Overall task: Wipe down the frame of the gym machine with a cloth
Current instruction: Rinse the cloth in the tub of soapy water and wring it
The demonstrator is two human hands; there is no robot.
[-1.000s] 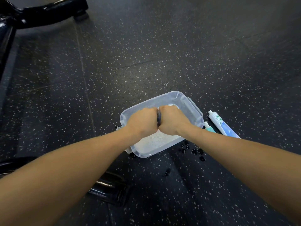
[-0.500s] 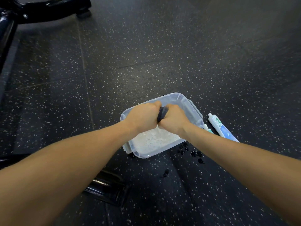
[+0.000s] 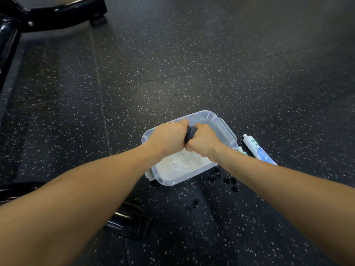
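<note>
Both hands — left hand [image 3: 169,138] and right hand [image 3: 202,141] — grip the dark cloth [image 3: 190,133], twisting it over the soapy tub [image 3: 223,129]. Seemingly wringing — next, carry it to the frame [image 3: 63,13] at far left.

Tube [image 3: 255,148] beside clear tub [image 3: 227,131]; dark drops [image 3: 229,180] on floor [image 3: 211,54].

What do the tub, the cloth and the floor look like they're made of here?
Tub: clear, slightly frosted plastic; the foamy water shows through its walls. Cloth, gripped by the left hand and right hand: dark soft fabric, bunched and twisted. Floor: probably rubber tile, matte black with white flecks and seams.
</note>
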